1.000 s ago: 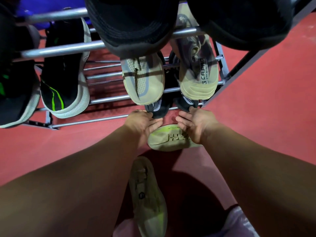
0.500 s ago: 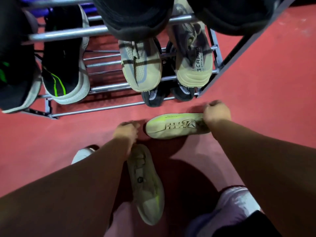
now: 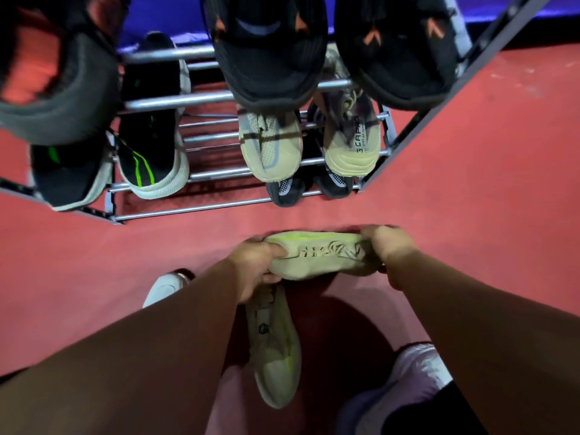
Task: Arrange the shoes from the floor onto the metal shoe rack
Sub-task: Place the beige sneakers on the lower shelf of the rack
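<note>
Gripping a pale green shoe (image 3: 317,257) at both ends, I hold it on its side, sole towards me, just in front of the metal shoe rack (image 3: 201,98). My left hand (image 3: 255,265) is wrapped around one end, thumb over the sole's edge and fingers curled beneath; my right hand (image 3: 387,244) is clenched on the other end. Its matching shoe (image 3: 276,350) lies upright on the red floor (image 3: 470,189) between my arms, pointing towards me, partly beneath my left hand. Black pairs sit on the rack's upper bars, a beige pair (image 3: 307,146) lower down.
</note>
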`<control>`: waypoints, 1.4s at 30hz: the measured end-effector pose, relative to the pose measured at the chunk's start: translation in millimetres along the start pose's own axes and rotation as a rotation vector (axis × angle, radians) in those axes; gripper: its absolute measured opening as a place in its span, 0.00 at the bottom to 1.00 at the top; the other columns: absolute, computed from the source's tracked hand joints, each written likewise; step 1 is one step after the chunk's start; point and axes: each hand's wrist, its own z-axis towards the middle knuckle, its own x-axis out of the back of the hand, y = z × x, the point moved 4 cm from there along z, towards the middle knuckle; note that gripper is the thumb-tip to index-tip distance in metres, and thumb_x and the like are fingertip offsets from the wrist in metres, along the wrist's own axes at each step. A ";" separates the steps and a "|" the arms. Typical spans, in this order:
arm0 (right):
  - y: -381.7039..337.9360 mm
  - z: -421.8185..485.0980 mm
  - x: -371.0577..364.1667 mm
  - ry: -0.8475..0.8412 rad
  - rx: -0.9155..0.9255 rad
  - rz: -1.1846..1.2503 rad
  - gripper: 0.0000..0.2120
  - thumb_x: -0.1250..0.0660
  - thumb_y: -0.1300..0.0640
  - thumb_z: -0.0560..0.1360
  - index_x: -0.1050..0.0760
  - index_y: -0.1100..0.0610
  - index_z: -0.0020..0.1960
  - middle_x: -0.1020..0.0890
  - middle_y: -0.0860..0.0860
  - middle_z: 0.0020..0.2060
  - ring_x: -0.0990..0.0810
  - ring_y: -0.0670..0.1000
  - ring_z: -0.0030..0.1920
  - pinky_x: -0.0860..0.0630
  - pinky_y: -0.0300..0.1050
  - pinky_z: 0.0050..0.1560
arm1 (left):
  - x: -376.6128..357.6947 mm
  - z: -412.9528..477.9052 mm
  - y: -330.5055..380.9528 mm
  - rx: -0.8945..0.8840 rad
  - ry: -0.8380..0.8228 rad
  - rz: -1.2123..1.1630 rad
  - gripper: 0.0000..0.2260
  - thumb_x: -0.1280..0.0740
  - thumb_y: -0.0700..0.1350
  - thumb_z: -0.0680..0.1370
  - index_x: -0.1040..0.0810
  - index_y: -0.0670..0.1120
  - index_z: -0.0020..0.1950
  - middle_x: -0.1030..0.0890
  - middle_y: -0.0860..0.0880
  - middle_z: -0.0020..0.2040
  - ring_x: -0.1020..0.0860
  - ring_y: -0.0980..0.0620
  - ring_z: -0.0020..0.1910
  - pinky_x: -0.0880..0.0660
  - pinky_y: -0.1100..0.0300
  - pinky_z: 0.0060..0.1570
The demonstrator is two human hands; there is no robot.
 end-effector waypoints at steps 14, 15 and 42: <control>-31.8 -209.6 -32.1 -0.233 0.128 -0.050 0.10 0.35 0.62 0.81 0.23 0.55 0.41 0.16 0.59 0.48 0.19 0.52 0.37 0.23 0.37 0.32 | 116.9 -158.2 -31.0 -0.057 0.168 -0.199 0.11 0.31 0.44 0.80 0.22 0.43 0.61 0.16 0.44 0.50 0.18 0.49 0.39 0.22 0.61 0.28; -32.2 -223.8 -31.0 -0.216 0.141 -0.077 0.10 0.35 0.61 0.81 0.21 0.55 0.42 0.15 0.58 0.52 0.17 0.55 0.43 0.21 0.40 0.38 | 123.6 -168.8 -31.6 -0.072 0.190 -0.212 0.12 0.31 0.44 0.80 0.23 0.42 0.61 0.16 0.42 0.52 0.18 0.47 0.40 0.23 0.62 0.26; -6.7 -160.2 -115.5 -0.276 0.403 -0.894 0.07 0.34 0.55 0.80 0.29 0.49 0.44 0.26 0.50 0.45 0.23 0.55 0.50 0.28 0.43 0.48 | 227.4 -125.6 -70.9 -0.141 0.519 0.080 0.12 0.29 0.51 0.76 0.22 0.45 0.54 0.17 0.45 0.48 0.20 0.45 0.45 0.23 0.55 0.51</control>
